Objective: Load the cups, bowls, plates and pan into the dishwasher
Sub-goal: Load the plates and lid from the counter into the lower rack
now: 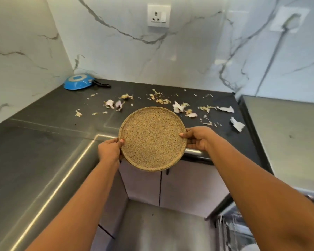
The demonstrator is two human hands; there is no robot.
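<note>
A: What does the plate [152, 138] look like?

B: Round and flat, with a low raised rim. It is tan, densely speckled with dark flecks, and its top face is bare. It tilts a little toward the camera.

A: Where is it?

B: In the air, over the front edge of the dark countertop [43, 142] at the inner corner, above the pale cabinet doors [170, 189]. Both hands carry it.

A: How do the hands hold it?

B: The left hand [110, 150] grips the left rim, thumb on top, the other fingers curled under. The right hand [197, 137] grips the right rim the same way, thumb over the edge, fingers beneath.

A: What else is around?

B: A blue pan [79, 82] lies upside down in the far left corner of the counter, its black handle [102, 84] pointing right, well apart from the plate. Scraps of peel and torn paper [178, 106] are scattered over the counter behind the plate, from the middle to the right end. A white wall socket [159, 15] sits on the marble backsplash [188, 51] above.

A: And lower down?

B: At the bottom right a wire rack [230, 230] shows, blurred and partly hidden by the right forearm; I cannot tell what it holds. A steel-grey surface [288, 134] stands to the right of the counter.
</note>
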